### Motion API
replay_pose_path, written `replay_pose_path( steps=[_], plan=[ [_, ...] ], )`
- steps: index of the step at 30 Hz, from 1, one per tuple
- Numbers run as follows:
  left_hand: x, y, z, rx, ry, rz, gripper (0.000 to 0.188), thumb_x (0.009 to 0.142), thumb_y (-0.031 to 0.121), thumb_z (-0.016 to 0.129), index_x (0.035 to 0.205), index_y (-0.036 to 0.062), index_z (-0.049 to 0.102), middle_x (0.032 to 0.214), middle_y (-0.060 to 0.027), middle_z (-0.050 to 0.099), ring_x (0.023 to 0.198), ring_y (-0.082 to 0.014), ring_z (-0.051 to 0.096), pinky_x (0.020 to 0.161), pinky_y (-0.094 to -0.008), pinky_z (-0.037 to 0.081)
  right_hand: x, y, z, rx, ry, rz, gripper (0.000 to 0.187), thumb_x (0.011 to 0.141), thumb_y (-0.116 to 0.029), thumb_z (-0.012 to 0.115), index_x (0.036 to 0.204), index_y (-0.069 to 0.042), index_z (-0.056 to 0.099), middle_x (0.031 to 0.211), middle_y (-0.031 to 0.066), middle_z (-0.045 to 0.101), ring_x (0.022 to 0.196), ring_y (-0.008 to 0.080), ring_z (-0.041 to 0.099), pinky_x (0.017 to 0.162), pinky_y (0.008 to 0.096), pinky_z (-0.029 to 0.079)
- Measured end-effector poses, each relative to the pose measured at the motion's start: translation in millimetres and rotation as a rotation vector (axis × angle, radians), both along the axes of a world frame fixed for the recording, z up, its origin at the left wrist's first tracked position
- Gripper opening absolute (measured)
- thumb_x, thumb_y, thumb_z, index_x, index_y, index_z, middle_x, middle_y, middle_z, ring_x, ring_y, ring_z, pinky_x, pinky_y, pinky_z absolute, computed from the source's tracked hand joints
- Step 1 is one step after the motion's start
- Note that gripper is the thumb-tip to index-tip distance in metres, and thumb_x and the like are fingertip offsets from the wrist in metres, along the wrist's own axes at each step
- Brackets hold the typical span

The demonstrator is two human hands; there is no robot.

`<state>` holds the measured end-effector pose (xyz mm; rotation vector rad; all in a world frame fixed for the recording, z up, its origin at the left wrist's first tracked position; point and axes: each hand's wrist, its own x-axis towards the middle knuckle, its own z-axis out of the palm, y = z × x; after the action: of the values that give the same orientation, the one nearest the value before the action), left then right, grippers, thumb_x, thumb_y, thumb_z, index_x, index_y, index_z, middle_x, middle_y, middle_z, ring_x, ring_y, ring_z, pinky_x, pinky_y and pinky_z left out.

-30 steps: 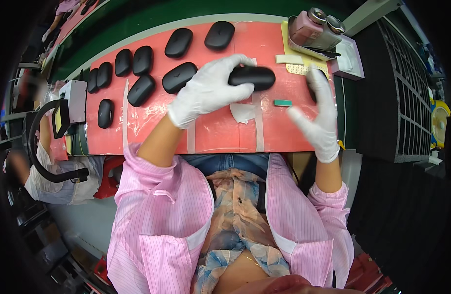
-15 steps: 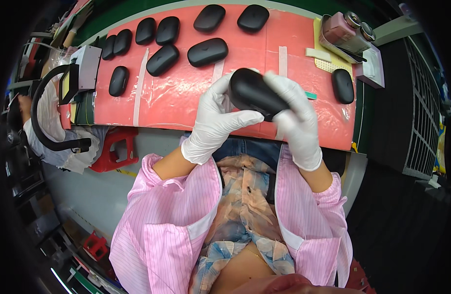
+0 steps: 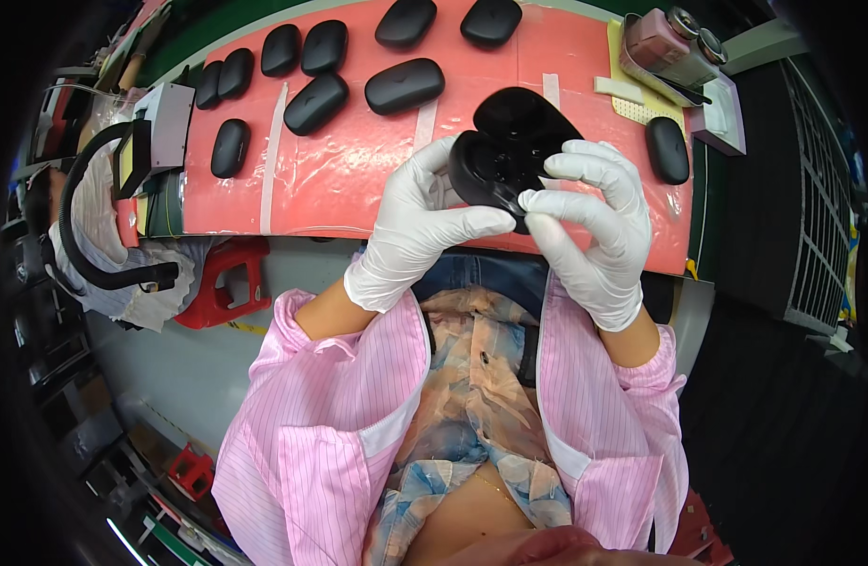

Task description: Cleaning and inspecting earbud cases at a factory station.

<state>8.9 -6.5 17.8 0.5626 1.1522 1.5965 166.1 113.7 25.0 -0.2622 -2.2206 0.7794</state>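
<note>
A black oval hinged case, much like an earphone charging case, is held up over the near edge of the table with its lid raised and its hollowed inside showing. My gloved left hand grips its left end, thumb along the near side and the other fingers partly hidden behind it. At its right end, the curled fingers and thumb of my gloved right hand press against the near rim. Closed black cases of the same shape, such as one at the centre back, lie scattered across the pink table cover.
One closed case sits at the right edge. Behind it are a tray with jars and a white block. At left stand a grey box and a black bent hose. A red stool is below, beside another person's sleeve.
The case in my hands was closed and is now open, lid up. My right hand has moved from its upper right side to the near right rim.
</note>
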Motion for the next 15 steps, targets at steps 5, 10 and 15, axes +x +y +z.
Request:
replay_pose_path(
  steps=[5,10,15],
  plan=[
    [2.0,2.2,0.3,-0.029,0.019,-0.049,0.059,0.071,-0.002,0.08,0.123,-0.0001,0.054,0.111,-0.0061,0.064,0.1,-0.0142,0.063,0.089,-0.0288,0.053,2.6,-0.5,4.2,-0.172,0.041,-0.117,0.011,0.078,0.005,0.062,0.084,-0.003,0.065,0.094,0.009,0.062,0.103,0.0263,0.058,0.092,0.0358,0.044],
    [2.0,10.0,-7.8,0.114,-0.162,-0.096,0.045,0.08,0.006,0.07,0.122,-0.0014,0.054,0.114,-0.0097,0.063,0.106,-0.0189,0.062,0.098,-0.0335,0.049,66.8,41.7,-15.9,0.172,0.133,-0.531,0.015,0.077,0.011,0.064,0.085,-0.001,0.065,0.095,0.0092,0.064,0.094,0.0226,0.062,0.084,0.033,0.049],
    [-15.3,11.8,-30.7,-0.138,-0.555,-0.158,0.049,0.087,0.028,0.059,0.122,-0.0059,0.055,0.111,-0.018,0.066,0.097,-0.026,0.067,0.082,-0.0388,0.059,136.3,74.3,-50.1,0.55,-0.227,-0.64,0.017,0.072,0.006,0.071,0.085,-0.003,0.066,0.087,0.0088,0.065,0.085,0.0268,0.064,0.077,0.0356,0.052]
  ],
)
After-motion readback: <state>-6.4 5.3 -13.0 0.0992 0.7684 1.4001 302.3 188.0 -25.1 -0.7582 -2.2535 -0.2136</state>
